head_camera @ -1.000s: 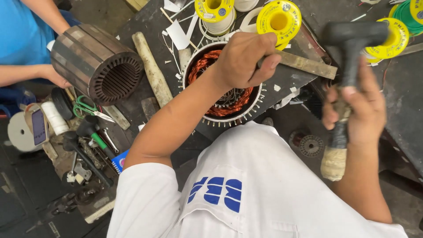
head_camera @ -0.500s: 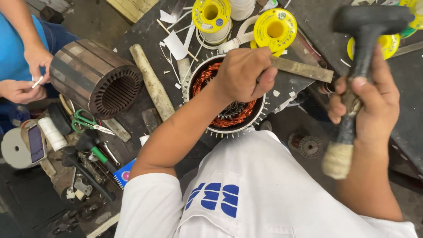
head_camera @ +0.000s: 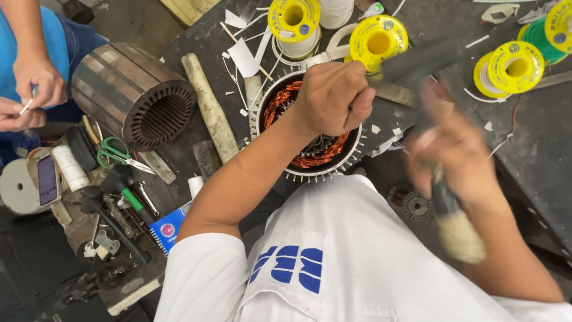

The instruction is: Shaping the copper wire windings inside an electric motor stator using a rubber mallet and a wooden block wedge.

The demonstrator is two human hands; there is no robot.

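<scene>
Glossy copper windings (head_camera: 280, 104), matt metal stator (head_camera: 322, 170)

a dark, scuffed tabletop (head_camera: 536, 149) fills the view under even light — scratched and dusty, strewn with paper scraps. at the top left, grey concrete floor (head_camera: 128, 21) shows beyond its edge.

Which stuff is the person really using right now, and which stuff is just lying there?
In use:
left hand holding a flat metal bar
wound stator with copper coils
right hand swinging a blurred mallet

Lying about:
yellow wire spools
empty stator core
green scissors
wooden stick
</scene>
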